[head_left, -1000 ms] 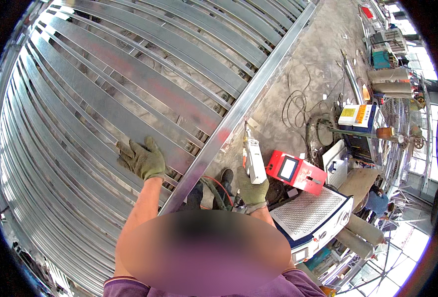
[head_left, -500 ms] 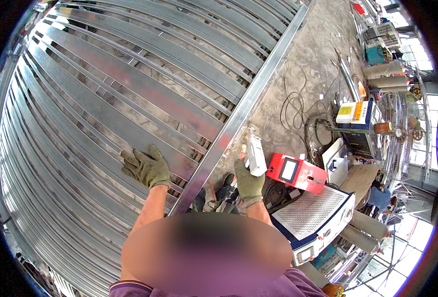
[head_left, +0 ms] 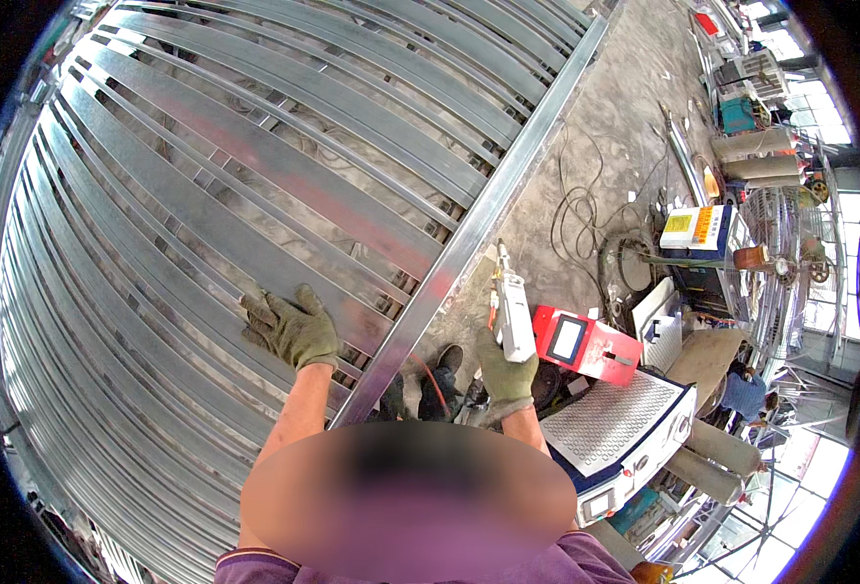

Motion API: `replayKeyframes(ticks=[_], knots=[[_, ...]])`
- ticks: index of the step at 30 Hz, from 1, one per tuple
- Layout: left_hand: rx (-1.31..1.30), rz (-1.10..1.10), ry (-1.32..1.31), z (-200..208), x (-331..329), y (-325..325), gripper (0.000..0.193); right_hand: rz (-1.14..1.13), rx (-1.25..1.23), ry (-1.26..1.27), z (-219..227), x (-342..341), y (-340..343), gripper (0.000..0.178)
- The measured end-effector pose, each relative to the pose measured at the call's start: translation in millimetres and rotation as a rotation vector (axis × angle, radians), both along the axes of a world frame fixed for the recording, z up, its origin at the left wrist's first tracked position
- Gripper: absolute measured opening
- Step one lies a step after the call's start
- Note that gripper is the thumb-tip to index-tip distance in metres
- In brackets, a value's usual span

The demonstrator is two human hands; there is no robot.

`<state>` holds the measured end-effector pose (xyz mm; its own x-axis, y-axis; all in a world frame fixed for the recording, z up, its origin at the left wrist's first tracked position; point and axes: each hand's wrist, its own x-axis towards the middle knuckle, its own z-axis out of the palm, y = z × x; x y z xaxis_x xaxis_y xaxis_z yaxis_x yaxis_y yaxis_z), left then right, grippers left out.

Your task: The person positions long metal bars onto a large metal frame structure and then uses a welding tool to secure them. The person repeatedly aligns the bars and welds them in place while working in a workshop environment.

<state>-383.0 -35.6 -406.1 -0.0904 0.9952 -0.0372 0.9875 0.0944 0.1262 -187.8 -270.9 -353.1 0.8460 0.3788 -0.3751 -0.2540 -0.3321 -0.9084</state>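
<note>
White handheld welding gun [head_left: 516, 319] just right of lower centre of the frame, narrow metal nozzle toward the top. Right hand [head_left: 506, 378], in an olive glove, clamped round its rear end; some fingers hidden. Left hand [head_left: 294, 329], gloved alike, lower left of centre, fingers spread and slightly apart, laid palm-down over the grey metal slats [head_left: 299, 255]; grips nothing visible. Slats fill the left half, ending at a long steel rail [head_left: 493, 214] running diagonally to the top; reddish smears on some. Red box with a screen [head_left: 605, 352] just right of the gun; below it, a white-and-blue machine with a textured top [head_left: 610, 419]. Loose cable [head_left: 578, 209] on concrete floor [head_left: 629, 73], upper right.
</note>
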Motion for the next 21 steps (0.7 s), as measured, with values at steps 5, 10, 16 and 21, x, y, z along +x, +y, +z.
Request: replayKeyframes(ticks=[5, 10, 16, 21], knots=[[0.002, -0.009, 0.004, -1.7, -3.8, -0.2, 0.079, 0.238, -0.085, -0.283, 39.0, -11.2, -12.0, 0.034], [-0.012, -0.012, -0.004, 2.6, -1.5, 0.2, 0.078, 0.512, -0.212, -0.385, 56.9, -22.1, -22.8, 0.031], [-0.050, 0.008, 0.011, 4.2, -0.4, 0.7, 0.077, 0.561, -0.216, -0.429, 58.9, -29.3, -32.7, 0.029], [-0.035, 0.001, 0.038, -1.7, -2.9, -0.1, 0.078, 0.581, -0.237, -0.442, 63.2, -24.3, -30.7, 0.024]])
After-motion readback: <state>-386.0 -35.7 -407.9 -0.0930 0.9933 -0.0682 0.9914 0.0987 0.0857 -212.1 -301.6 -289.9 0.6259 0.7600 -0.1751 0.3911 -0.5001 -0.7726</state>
